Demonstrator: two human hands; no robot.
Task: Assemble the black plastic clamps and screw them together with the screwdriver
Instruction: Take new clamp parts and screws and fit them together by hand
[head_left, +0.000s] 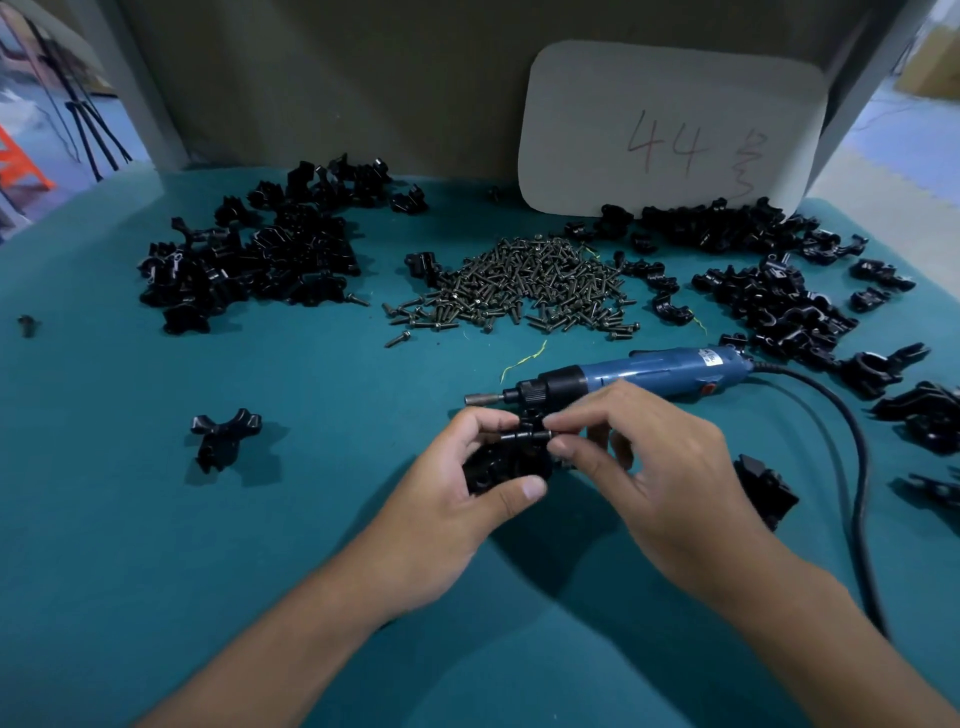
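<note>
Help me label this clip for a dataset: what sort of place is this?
Probably a small-parts assembly bench in a workshop or factory. Heaps of black clamp parts, a loose screw pile and a corded electric screwdriver lie on a green table, with a card marked 44 behind.

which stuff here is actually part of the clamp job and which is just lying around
Part of the job:
- black clamp, gripped by the left hand
- screw, pinched by the right hand
- electric screwdriver lying behind the hands
- screw pile
- clamp part piles and

Just lying about:
- white card marked 44
- yellow-green thread
- tripod legs
</note>
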